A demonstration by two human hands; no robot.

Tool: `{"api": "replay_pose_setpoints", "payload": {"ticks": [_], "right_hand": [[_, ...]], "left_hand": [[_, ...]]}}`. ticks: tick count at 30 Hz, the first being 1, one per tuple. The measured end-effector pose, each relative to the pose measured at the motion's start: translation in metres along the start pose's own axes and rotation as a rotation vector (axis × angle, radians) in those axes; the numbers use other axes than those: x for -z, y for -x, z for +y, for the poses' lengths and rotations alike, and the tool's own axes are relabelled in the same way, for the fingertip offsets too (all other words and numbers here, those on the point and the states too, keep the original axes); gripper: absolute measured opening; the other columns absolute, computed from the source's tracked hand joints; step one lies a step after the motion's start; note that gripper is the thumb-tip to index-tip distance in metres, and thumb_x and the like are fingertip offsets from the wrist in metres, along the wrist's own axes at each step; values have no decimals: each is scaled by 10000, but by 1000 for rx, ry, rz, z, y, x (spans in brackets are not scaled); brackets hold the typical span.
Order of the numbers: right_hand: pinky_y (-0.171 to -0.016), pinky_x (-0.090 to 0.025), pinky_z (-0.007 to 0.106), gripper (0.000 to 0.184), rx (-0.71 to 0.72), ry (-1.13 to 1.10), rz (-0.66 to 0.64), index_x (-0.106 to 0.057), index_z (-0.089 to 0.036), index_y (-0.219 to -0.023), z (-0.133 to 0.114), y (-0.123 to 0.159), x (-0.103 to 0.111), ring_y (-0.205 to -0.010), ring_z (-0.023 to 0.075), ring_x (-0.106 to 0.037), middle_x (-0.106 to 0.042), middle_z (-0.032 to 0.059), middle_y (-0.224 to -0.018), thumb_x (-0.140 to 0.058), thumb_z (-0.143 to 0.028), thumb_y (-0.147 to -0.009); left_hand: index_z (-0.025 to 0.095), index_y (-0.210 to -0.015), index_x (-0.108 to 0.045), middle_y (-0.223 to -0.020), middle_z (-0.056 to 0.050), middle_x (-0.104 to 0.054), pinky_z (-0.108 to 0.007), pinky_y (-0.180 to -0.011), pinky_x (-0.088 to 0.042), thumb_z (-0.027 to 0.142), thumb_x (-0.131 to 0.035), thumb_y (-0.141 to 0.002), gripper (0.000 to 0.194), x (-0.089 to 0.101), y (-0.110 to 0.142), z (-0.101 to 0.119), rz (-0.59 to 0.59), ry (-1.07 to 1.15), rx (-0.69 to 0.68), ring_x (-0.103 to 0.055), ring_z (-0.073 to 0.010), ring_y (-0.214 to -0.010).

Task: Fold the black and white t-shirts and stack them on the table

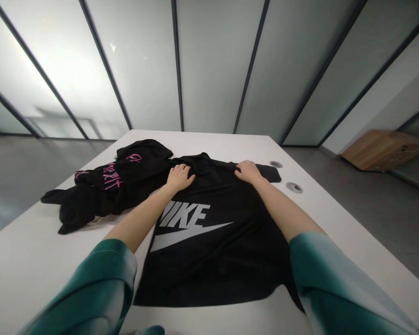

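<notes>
Sleeves: teal sleeves (97, 279) cover the upper part of both forearms, nearest the camera.
Counter: white counter (38, 260), carries both garments.
Shirt: black shirt (226, 265), laid out on the counter between the arms; hem near, neck end far, grey block lettering and swoosh face up toward the left edge. Cloth mildly rumpled.
Hoodie: black hoodie (136, 184), bunched at the left of the shirt, pink lettering up; its far right part meets the shirt.
Left grip: left grip (179, 177), spread palm down on the shirt's far left part, thumb apart from the fingers, fingertips touching cloth.
Right grip: right grip (247, 172), spread palm down on the shirt's far right part, thumb apart from the fingers; a dark sleeve end extends beyond it to the right.
Rings: near ring (294, 187) and far ring (275, 164), set in the counter right of the shirt.
Cabinet: wooden cabinet (380, 149), on the floor, far right.
Wall: frosted panel wall (212, 70) with dark bars, behind the counter.
</notes>
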State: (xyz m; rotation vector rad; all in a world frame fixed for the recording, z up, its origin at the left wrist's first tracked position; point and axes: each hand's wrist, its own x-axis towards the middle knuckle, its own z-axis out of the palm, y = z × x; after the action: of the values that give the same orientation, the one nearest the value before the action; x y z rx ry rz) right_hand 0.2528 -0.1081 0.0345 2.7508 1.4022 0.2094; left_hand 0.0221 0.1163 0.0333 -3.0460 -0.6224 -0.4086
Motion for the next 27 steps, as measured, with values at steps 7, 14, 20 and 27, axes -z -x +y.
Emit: {"api": "replay_pose_setpoints", "payload": {"ticks": [7,14,20,27], "right_hand": [[-1095,-324,527,718,-358,-96,-38,-365,-90,-1512,24,-34,-13,-1420,411,-321,-317,235,-1579,-435,-518,-939],[-1071,-363,552,542,-124,-93,68,-599,-172,-1336,24,38,-19,-1298,376,-468,-547,182,-1407,-375,-490,-959],[-1103,-309,625,731,-272,-112,-119,-434,-229,-1501,17,92,-34,-1423,400,-343,-362,143,-1584,-317,-675,-934],[-1139,-282,586,730,-296,-124,-90,-422,-201,-1505,18,94,-35,-1459,367,-298,-341,146,-1596,-295,-655,-947]], "left_hand": [[171,-1199,-639,-1283,-166,-593,-504,-979,-373,383,-468,-922,388,1,-2,0,137,-17,25,-469,-366,-1206],[167,-1286,-606,-1385,-171,-556,-499,-1083,-327,514,-477,-912,526,-13,19,15,-54,13,-140,-426,-374,-1324],[160,-1518,-374,-1611,-158,-302,-497,-1191,-188,630,-339,-945,742,-23,27,26,-281,102,-178,-250,-345,-1486],[198,-1523,-354,-1634,-168,-231,-615,-1154,-207,685,-414,-895,797,-19,25,15,-242,163,-33,-167,-395,-1499]]}}
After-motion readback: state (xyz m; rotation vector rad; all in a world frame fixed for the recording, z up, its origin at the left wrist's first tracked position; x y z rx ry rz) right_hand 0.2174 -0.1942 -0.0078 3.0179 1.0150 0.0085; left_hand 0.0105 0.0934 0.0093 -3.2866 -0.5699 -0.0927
